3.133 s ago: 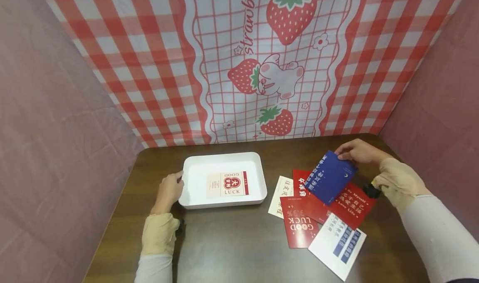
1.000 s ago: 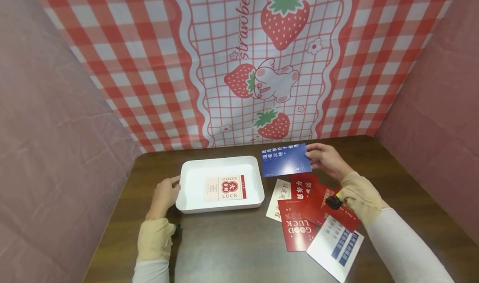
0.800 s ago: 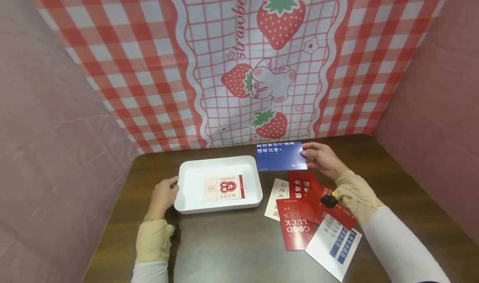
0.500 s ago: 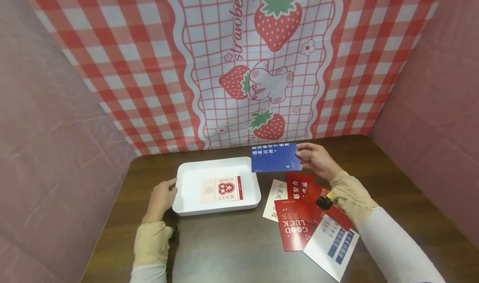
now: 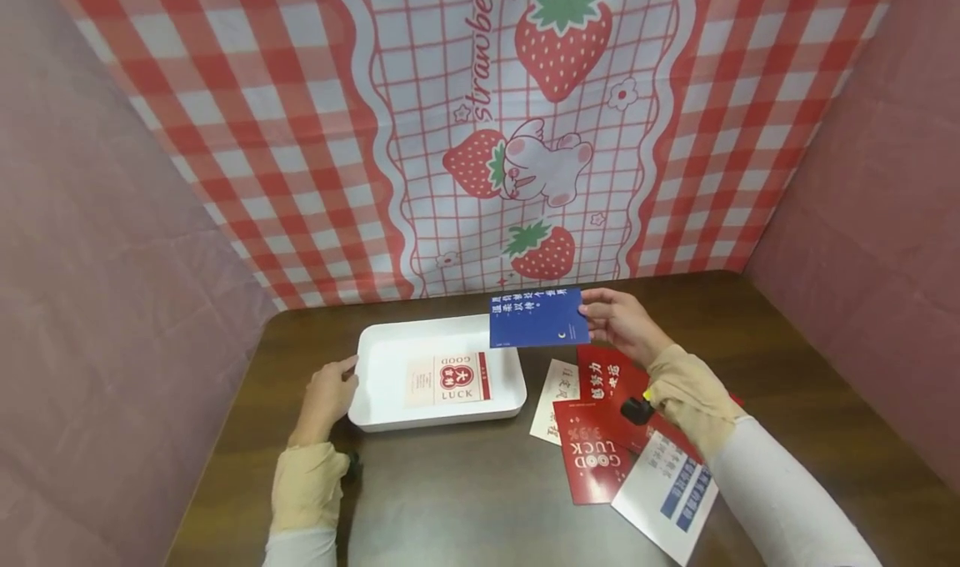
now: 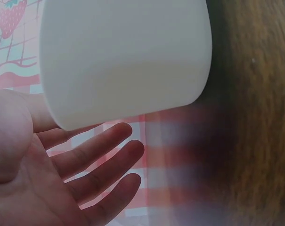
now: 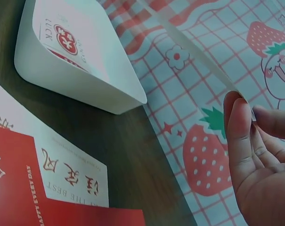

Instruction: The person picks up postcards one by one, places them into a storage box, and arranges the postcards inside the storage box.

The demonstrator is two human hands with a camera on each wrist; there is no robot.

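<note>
My right hand [image 5: 622, 323] pinches the right edge of a blue postcard [image 5: 536, 321] with white writing and a small moon. The postcard is held up, overlapping the back right corner of a white tray [image 5: 438, 421] in the head view; in the right wrist view it shows edge-on between thumb and fingertips. Inside the tray lies a cream-and-red card [image 5: 450, 378] reading GOOD LUCK. My left hand [image 5: 328, 396] rests at the tray's left rim. In the left wrist view its fingers [image 6: 104, 181] are spread and lightly bent, with the thumb tip hidden behind the tray.
Right of the tray, several cards overlap on the brown table [image 5: 442, 500]: a cream card [image 5: 553, 404], a red GOOD LUCK card [image 5: 592, 459], more red ones and a white card [image 5: 667, 496] with blue bands. A checked strawberry cloth [image 5: 300, 133] hangs behind.
From above the pile of cards, my right hand has moved left with the blue postcard, turning it level, to the tray's back right corner. My left hand stays at the rim.
</note>
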